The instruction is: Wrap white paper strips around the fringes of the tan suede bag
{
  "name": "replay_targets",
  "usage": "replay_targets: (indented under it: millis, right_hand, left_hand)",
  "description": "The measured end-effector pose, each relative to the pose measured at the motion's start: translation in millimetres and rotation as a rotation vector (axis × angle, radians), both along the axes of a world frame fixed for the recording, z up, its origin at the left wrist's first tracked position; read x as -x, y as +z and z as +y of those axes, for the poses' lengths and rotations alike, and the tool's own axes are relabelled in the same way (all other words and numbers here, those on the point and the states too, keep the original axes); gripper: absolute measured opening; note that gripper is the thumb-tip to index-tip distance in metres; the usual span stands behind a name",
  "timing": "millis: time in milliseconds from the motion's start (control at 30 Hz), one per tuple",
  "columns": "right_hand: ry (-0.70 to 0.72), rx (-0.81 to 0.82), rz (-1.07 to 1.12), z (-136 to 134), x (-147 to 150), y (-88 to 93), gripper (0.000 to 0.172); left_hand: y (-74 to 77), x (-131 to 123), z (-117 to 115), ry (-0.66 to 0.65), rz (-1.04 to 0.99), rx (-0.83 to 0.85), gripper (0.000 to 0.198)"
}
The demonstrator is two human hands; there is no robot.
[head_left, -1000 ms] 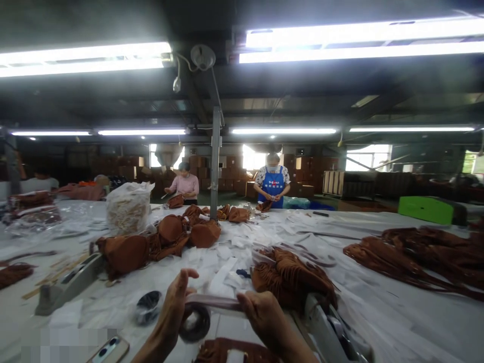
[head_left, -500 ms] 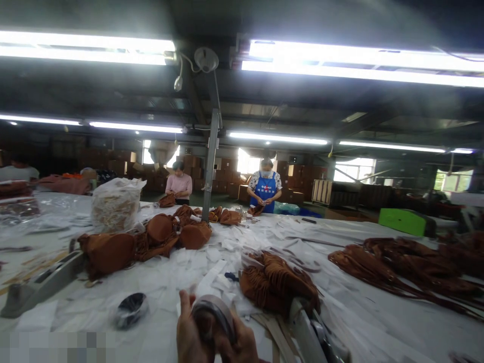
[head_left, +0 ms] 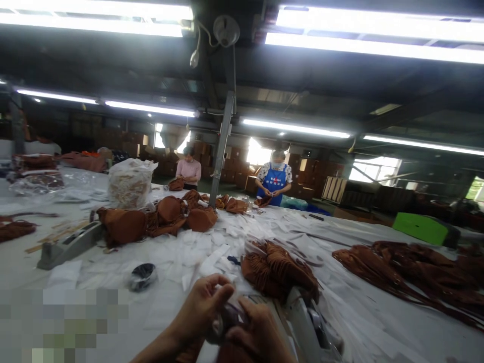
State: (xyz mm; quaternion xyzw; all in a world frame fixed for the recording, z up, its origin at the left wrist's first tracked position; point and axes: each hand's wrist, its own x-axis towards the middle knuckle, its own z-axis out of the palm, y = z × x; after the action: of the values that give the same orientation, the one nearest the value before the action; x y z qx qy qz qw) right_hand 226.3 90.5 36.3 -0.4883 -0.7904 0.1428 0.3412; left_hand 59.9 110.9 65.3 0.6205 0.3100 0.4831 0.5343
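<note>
Low in the middle of the head view, a shiny roll of tape [head_left: 227, 322] is between my two hands, blurred and partly covered. My right hand [head_left: 262, 327] grips it from the right. At its upper left my left hand [head_left: 202, 305] pinches thumb and finger together on a pale bit that looks like tape. Just right of my hands stands a grey tape dispenser [head_left: 308, 322]. A brown fringed bag [head_left: 278, 269] lies right behind the dispenser. Below the roll, brown material [head_left: 236, 353] shows at the bottom edge.
Another roll [head_left: 142, 277], dark inside, lies to the left near a second grey dispenser [head_left: 71, 244]. Brown bags [head_left: 124, 225], a stuffed clear plastic bag [head_left: 130, 184] and brown straps [head_left: 401, 272] lie around. White paper scraps cover the table. Two people work across it, beside a metal post [head_left: 223, 146].
The view has tilted down and swung slightly left. My left hand has shifted from cupping the tape roll's side to pinching near its top. The roll has turned in my hands.
</note>
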Motion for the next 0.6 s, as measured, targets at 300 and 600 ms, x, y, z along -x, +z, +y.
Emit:
replay_targets:
  millis: [300,600]
  right_hand:
    - [-0.065,0.039,0.082,-4,-2,-24.2,0.047]
    - [0.021,-0.104,-0.206,4,-5,-24.1,0.023]
  left_hand:
    - [-50.1,-24,18,0.091,-0.266,0.249,0.079]
    - [-28.3,-5,5,-0.053,0.238,-0.099,0.039]
